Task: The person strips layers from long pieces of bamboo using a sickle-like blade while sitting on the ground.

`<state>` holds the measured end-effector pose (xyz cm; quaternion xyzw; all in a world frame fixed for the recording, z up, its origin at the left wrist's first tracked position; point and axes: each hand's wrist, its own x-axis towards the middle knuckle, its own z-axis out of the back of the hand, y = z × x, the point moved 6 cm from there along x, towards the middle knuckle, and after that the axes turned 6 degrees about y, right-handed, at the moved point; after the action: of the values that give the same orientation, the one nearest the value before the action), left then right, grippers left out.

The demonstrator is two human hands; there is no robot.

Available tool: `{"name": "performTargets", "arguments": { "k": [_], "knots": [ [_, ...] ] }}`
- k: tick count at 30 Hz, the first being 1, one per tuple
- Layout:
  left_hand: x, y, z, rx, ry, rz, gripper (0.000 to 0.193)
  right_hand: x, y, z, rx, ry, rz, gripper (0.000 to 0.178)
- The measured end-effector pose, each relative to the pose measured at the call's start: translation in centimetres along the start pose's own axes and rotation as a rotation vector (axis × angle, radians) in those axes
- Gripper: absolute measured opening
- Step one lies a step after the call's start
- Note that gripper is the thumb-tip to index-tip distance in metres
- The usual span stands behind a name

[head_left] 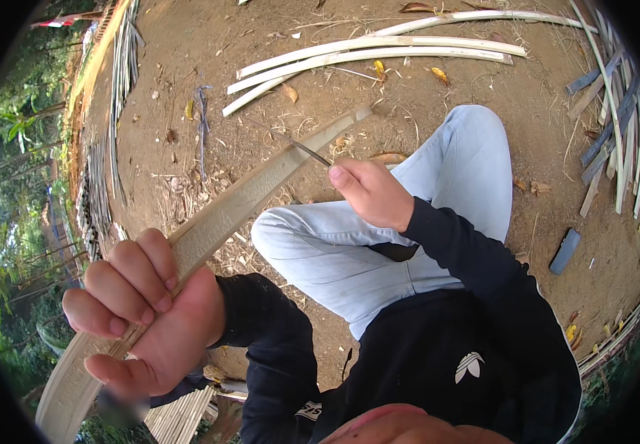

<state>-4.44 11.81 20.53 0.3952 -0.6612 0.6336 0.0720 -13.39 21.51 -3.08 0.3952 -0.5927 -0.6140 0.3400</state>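
A long, flat, pale bamboo strip (242, 191) runs slantwise from the lower left up to the middle of the head view. My left hand (161, 322) is closed round its near part, fingers wrapped over the edge. In my right hand (375, 194) is a knife (306, 151), its handle mostly hidden by the fist. The thin dark blade lies across the strip near its far end; whether it touches or cuts in, I cannot tell. Under the strip and the right hand are my crossed legs in light blue jeans (320, 248).
Several split bamboo strips (379, 55) lie on the dirt ahead. A heap of slats (620, 133) is at right, with a dark block (565, 251) nearer me. Long strips (121, 89) line the left, blue twine (202, 126) beside them. Another bundle (179, 418) sits lower left.
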Motion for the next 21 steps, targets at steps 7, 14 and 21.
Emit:
{"name": "performTargets", "arguments": {
  "k": [7, 14, 21],
  "knots": [
    [-0.4, -0.2, 0.4, -0.022, 0.028, -0.026, 0.035, -1.4, 1.8, -0.7, -0.107, 0.039, 0.11, 0.028],
    [0.2, 0.1, 0.0, -0.107, 0.18, -0.047, 0.038, -3.0, 5.9, -0.1, -0.31, 0.066, 0.358, 0.019],
    [-0.3, -0.2, 0.1, -0.031, 0.213, -0.065, 0.041, -3.7, 5.4, -0.4, -0.103, 0.098, 0.224, 0.011]
  ]
}}
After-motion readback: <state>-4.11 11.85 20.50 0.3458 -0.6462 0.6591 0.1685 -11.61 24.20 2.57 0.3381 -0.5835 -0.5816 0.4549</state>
